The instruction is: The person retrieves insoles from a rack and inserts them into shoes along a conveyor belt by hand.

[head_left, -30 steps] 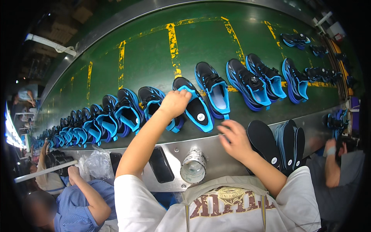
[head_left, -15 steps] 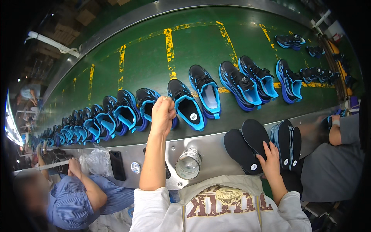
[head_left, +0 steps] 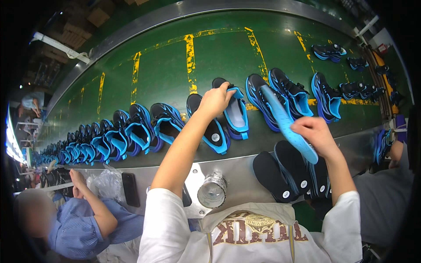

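Head view: insole (head_left: pixel 287 122) is long, flat, light blue, slightly curved, held up at a slant over the near edge of the green belt (head_left: pixel 166 70), its far tip reaching toward the black-and-blue shoes, its near end in the right hand (head_left: pixel 313 131). Right hand closed, fingers wrapped on the insole's near end, hand hovering above the stack of black insoles (head_left: pixel 289 173) lying on the metal ledge (head_left: pixel 237 168). Left hand (head_left: pixel 215 101) reaches out over the belt, fingers curled shut on the collar of a shoe (head_left: pixel 234 111), black outside, blue lining, pale footbed showing; it sits upright on the belt with its mate (head_left: pixel 210 125) just beside on the left. Counts: one blue insole in hand; black insoles on the ledge, at least four, overlapping, exact number cannot tell. Shoes in the near row: roughly four to the right of the gripped pair, then more farther right by the belt's edge, small and blurred; to the left a long row running off, too crowded to count. One clear jar (head_left: pixel 212 190) on the ledge by the person's chest, one dark phone (head_left: pixel 130 189) left of it. Another person in a blue striped shirt (head_left: pixel 83 228) works at lower left.
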Tool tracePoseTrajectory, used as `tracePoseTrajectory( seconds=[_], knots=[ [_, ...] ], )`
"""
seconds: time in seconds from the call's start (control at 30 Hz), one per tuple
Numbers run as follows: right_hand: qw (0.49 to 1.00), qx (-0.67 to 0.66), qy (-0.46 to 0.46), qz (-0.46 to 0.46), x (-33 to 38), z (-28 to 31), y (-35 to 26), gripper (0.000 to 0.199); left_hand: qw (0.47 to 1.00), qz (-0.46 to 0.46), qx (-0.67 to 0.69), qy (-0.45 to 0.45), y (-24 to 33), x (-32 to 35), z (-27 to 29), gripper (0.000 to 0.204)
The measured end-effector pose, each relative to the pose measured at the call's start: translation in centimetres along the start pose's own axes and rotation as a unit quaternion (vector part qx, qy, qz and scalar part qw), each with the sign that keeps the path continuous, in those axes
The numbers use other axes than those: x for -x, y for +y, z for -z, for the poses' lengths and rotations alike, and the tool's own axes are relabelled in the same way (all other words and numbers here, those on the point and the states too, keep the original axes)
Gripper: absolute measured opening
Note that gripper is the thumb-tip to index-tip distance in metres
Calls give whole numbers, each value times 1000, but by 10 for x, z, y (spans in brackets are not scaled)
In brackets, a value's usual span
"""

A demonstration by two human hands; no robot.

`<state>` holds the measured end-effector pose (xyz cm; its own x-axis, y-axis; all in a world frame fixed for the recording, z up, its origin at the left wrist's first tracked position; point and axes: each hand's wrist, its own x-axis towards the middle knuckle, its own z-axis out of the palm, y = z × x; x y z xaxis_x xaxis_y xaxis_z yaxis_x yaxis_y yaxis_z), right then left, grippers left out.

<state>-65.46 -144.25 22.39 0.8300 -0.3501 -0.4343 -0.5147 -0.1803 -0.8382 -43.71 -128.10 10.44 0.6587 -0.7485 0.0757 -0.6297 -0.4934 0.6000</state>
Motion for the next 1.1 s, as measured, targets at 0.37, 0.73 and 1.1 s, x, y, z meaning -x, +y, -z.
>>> tracePoseTrajectory(
  seconds=[0.37,0.73,1.1],
  knots=[
    [894,363,25,261,-112,-105,77,24,967,-231,-57,-89,-40,-4,-62,25],
    [841,536,5,77,-76,-94,48,38,979,113,171,-18,18,27,-24,47],
    [787,542,-42,292,-114,-92,100,15,969,96,222,-46,5,20,-41,51]
  ],
)
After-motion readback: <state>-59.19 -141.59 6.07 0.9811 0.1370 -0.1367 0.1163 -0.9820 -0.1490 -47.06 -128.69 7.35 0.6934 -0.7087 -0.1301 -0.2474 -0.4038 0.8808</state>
